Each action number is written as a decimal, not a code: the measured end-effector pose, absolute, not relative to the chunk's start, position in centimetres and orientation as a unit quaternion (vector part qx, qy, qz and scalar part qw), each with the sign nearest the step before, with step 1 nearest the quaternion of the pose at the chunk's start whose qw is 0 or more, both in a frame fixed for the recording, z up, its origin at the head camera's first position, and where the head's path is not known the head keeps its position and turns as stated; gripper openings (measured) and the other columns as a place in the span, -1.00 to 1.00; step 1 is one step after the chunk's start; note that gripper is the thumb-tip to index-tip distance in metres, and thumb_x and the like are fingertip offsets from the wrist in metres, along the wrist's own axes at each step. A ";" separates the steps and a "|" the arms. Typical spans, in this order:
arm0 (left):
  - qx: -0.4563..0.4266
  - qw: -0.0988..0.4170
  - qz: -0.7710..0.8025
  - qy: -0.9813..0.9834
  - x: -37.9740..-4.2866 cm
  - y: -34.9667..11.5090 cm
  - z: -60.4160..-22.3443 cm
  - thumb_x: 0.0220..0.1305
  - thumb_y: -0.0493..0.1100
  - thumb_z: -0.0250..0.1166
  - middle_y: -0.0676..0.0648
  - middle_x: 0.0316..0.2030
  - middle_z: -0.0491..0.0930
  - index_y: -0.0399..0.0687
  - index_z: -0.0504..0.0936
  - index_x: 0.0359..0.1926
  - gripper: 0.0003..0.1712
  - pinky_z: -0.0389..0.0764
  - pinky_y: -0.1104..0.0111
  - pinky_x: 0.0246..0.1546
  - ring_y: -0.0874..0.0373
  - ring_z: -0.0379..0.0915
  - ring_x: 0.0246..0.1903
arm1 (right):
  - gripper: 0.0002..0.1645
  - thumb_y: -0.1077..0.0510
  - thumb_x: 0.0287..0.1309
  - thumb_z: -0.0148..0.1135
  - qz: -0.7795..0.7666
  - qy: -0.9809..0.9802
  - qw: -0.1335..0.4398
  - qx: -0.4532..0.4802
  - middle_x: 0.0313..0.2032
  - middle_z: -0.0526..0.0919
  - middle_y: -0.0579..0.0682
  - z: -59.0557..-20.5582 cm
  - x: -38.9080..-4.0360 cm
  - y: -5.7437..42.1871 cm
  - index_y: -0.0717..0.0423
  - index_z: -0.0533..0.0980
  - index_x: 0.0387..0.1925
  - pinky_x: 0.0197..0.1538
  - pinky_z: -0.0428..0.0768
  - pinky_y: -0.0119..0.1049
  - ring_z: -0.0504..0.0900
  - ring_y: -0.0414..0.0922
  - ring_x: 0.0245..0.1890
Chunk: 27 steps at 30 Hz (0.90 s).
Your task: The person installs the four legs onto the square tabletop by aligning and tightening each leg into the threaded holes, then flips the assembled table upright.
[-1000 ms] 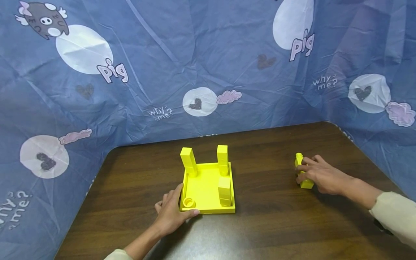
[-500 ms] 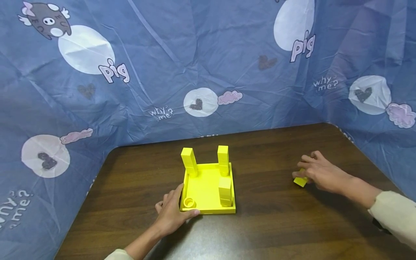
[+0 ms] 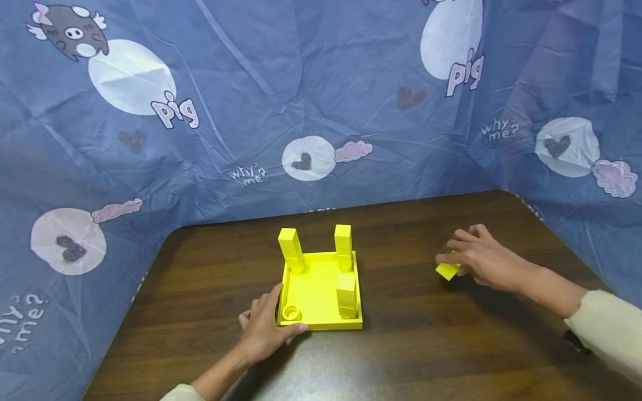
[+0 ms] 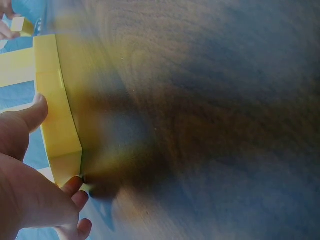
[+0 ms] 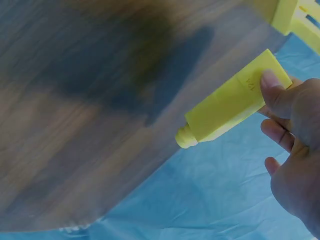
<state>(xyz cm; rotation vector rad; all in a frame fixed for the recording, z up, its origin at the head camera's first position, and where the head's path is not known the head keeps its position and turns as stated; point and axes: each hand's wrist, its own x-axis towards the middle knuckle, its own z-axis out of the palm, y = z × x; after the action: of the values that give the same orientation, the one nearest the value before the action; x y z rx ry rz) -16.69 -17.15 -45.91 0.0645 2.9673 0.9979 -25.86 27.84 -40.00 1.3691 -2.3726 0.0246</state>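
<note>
My left hand (image 3: pixel 264 331) grips the near-left corner of a square yellow tray (image 3: pixel 317 287), thumb on its front wall and fingers along the left side. Three upright yellow posts stand in the tray's other corners: far left (image 3: pixel 291 249), far right (image 3: pixel 344 245) and near right (image 3: pixel 347 295). A round hollow yellow socket (image 3: pixel 292 313) fills the near-left corner. Off to the right, my right hand (image 3: pixel 484 259) pinches a loose yellow post (image 5: pixel 230 105) above the table. In the right wrist view this post is tilted, with a round peg at the end away from the fingers.
The dark wooden table (image 3: pixel 401 340) has a rounded far-right corner. Blue patterned cloth (image 3: pixel 321 100) hangs behind it and along both sides.
The right hand has picked the loose post up off the table, turned it and carried it a little to the left. The left hand and the tray stay in place.
</note>
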 end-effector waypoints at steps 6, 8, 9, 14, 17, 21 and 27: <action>0.022 0.006 0.319 0.948 -16.7 -17.1 -45.9 -0.16 0.25 0.53 -0.11 0.04 0.45 -0.02 0.18 0.42 0.17 -0.01 0.02 -0.12 0.03 0.23 -0.07 | -0.41 0.22 -0.22 0.51 0.063 -0.843 0.187 0.500 -0.22 0.64 -0.14 -38.8 -25.0 25.7 -0.06 0.64 -0.01 -0.13 0.15 -0.03 0.43 -0.12 -0.16; 0.022 0.006 0.319 0.948 -16.6 -17.1 -45.9 -0.16 0.26 0.53 -0.11 0.04 0.45 -0.02 0.18 0.42 0.17 -0.01 0.02 -0.12 0.03 0.23 -0.07 | -0.42 0.21 -0.20 0.51 0.064 -0.840 0.188 0.504 -0.21 0.64 -0.14 -38.4 -24.8 25.0 -0.08 0.63 0.00 -0.12 0.16 -0.02 0.43 -0.13 -0.15; 0.021 0.007 0.320 0.947 -16.6 -17.1 -45.9 -0.16 0.25 0.53 -0.11 0.04 0.45 -0.02 0.18 0.42 0.17 -0.01 0.01 -0.12 0.03 0.23 -0.07 | -0.41 0.20 -0.20 0.51 0.066 -0.839 0.188 0.506 -0.21 0.63 -0.14 -38.2 -24.8 24.7 -0.09 0.63 0.00 -0.11 0.16 -0.02 0.43 -0.13 -0.15; 0.020 0.010 0.322 0.947 -16.6 -17.1 -45.8 -0.16 0.24 0.53 -0.12 0.05 0.45 -0.03 0.18 0.42 0.17 -0.02 0.01 -0.11 0.01 0.22 -0.06 | -0.40 0.22 -0.21 0.51 0.093 -0.841 0.188 0.498 -0.21 0.64 -0.17 -37.6 -24.8 23.5 -0.14 0.62 0.00 -0.09 0.16 -0.02 0.44 -0.14 -0.15; 0.019 0.011 0.322 0.947 -16.6 -17.1 -45.8 -0.16 0.24 0.53 -0.13 0.06 0.45 -0.04 0.18 0.42 0.17 -0.02 0.00 -0.11 0.01 0.22 -0.06 | -0.38 0.26 -0.21 0.51 0.131 -0.847 0.179 0.483 -0.18 0.64 -0.18 -37.2 -24.7 22.6 -0.15 0.60 0.01 -0.08 0.14 -0.05 0.43 -0.17 -0.13; 0.019 0.013 0.323 0.946 -16.6 -17.1 -45.8 -0.15 0.23 0.53 -0.15 0.08 0.44 -0.05 0.18 0.42 0.17 -0.03 0.00 -0.11 0.00 0.22 -0.05 | -0.39 0.26 -0.17 0.50 0.192 -0.852 0.167 0.457 -0.13 0.66 -0.17 -36.7 -24.8 20.9 -0.13 0.61 0.02 -0.09 0.12 -0.09 0.41 -0.18 -0.11; 0.019 0.012 0.323 0.946 -16.6 -17.1 -45.7 -0.15 0.22 0.53 -0.15 0.10 0.44 -0.05 0.18 0.42 0.17 -0.03 -0.01 -0.10 -0.01 0.22 -0.04 | -0.39 0.29 -0.16 0.48 0.297 -0.836 0.147 0.437 -0.10 0.68 -0.20 -36.1 -24.7 18.0 -0.11 0.61 0.03 -0.07 0.10 -0.10 0.37 -0.21 -0.13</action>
<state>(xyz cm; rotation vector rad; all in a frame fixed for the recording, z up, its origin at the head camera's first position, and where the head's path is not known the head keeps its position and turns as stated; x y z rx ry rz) -16.65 -17.10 -45.72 0.0583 2.9494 1.0066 -24.72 17.96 -36.09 1.2572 -2.4070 0.8562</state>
